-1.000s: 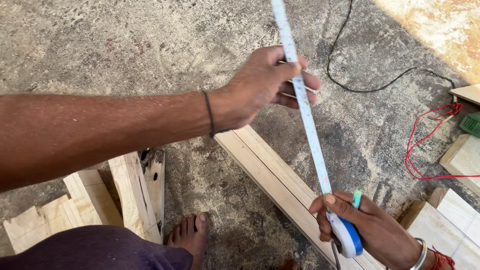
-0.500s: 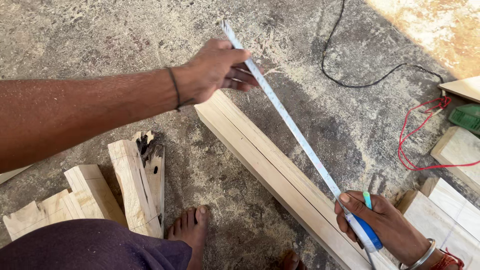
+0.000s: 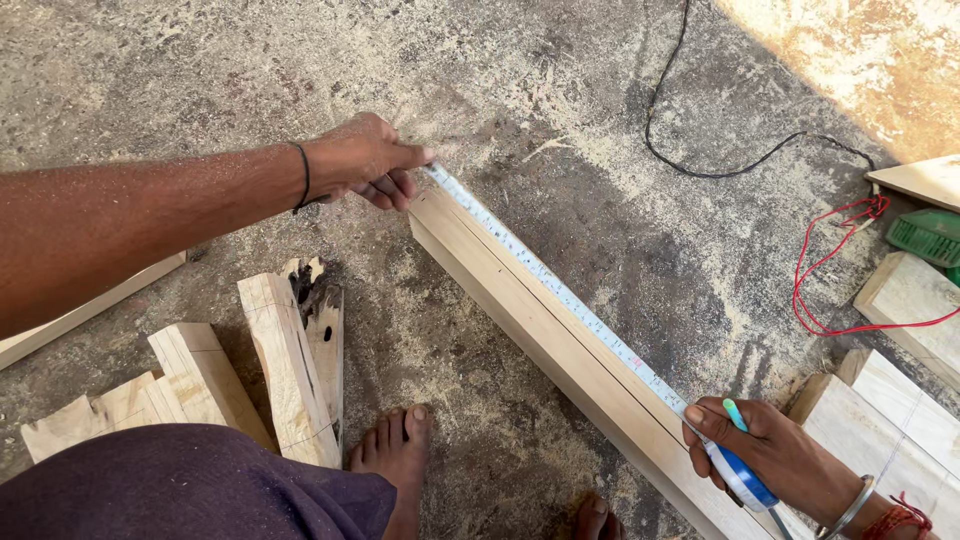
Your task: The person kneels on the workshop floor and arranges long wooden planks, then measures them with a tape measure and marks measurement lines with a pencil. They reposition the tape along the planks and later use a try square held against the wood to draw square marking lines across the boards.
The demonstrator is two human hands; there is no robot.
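Since the earlier frames, the left hand (image 3: 365, 160) has come down from the air to the far end of the long wooden beam (image 3: 540, 330), and the measuring tape (image 3: 560, 290) now lies flat along the top of the beam instead of hanging above it. The right hand (image 3: 775, 455) has also gone lower and sits at the near part of the beam.

Some parts are not easy to see. The near end of the beam goes out of the picture at the bottom edge. The tip of the tape is covered by the left fingers, so I cannot tell how it is hooked on the wood. The blue tape case (image 3: 745, 485) is half hidden inside the right palm. The right wrist, with a metal bangle (image 3: 855, 510), is cut off at the corner.

The left hand is nearly closed, its fingers curled and pressing the tape end on the corner of the beam. The right hand is closed around the tape case, and a small green pencil (image 3: 737, 415) stands between its fingers. Both hands are well apart, one at each end of the stretched tape.

Near the left side lie rough wood blocks (image 3: 285, 360), and a bare foot (image 3: 395, 455) stands on the dusty floor (image 3: 200, 80). A black cable (image 3: 700, 165) and a red wire (image 3: 830, 270) lie at the right.
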